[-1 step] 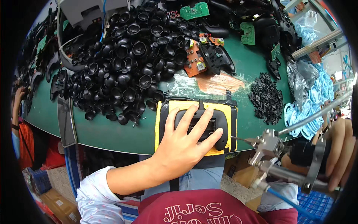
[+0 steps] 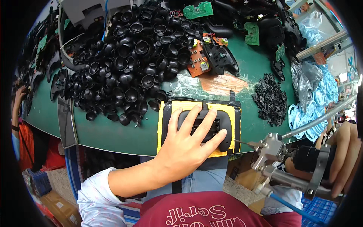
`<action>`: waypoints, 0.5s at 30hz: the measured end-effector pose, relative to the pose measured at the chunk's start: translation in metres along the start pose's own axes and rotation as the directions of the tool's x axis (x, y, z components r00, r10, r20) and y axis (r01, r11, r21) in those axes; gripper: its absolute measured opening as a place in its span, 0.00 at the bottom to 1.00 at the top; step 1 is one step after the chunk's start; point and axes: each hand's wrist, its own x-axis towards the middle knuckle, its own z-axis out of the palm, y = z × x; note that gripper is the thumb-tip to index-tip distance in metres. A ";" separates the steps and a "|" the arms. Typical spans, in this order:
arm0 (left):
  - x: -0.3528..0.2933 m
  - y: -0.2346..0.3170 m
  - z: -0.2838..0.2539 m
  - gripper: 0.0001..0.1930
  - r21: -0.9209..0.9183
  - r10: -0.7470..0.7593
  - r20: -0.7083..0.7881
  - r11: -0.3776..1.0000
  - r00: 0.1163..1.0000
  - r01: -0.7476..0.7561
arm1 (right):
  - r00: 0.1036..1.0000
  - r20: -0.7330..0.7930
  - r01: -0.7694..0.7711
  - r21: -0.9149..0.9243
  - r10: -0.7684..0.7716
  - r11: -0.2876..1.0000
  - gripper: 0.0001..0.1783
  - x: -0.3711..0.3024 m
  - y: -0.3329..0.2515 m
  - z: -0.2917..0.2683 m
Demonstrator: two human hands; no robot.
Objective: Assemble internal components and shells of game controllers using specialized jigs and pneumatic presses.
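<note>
A black game controller shell [image 2: 225,130] lies back side up on a yellow pad [image 2: 236,113] edged with black tape, at the table's front edge. My left hand [image 2: 185,142] rests on the shell with its fingers spread, covering much of it. To the right, my right hand [image 2: 345,157] is wrapped around the dark grip of a power screwdriver [image 2: 274,147] mounted on a metal arm, with a blue hose below. The thin screwdriver bit [image 2: 242,142] points left, beside the shell's right end and apart from it.
A large heap of black thumbstick caps [image 2: 130,68] fills the back left. Small black parts [image 2: 269,99] form a pile at right, near light blue rings [image 2: 310,117]. An orange circuit board [image 2: 198,60] lies behind the pad. A dark flat panel [image 2: 68,125] stands at left.
My right hand and the screwdriver have shifted very slightly. The left hand and the controller shell stay in place.
</note>
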 end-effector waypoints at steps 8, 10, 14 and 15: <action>0.003 0.002 0.006 0.25 0.005 0.020 0.009 1.000 1.000 -0.020 | 0.978 -0.105 -0.197 -0.211 0.178 0.957 0.10 0.073 0.075 0.035; 0.003 0.001 0.006 0.24 0.006 0.022 0.011 1.000 1.000 -0.022 | 0.966 -0.144 -0.246 -0.261 0.214 0.934 0.10 0.079 0.080 0.047; 0.002 0.002 0.005 0.24 0.016 0.017 0.001 1.000 1.000 -0.017 | 0.934 -0.225 -0.343 -0.335 0.279 0.878 0.08 0.083 0.075 0.063; 0.002 0.003 0.004 0.24 0.010 0.020 -0.004 1.000 1.000 -0.020 | 0.923 -0.248 -0.369 -0.354 0.294 0.859 0.08 0.086 0.079 0.057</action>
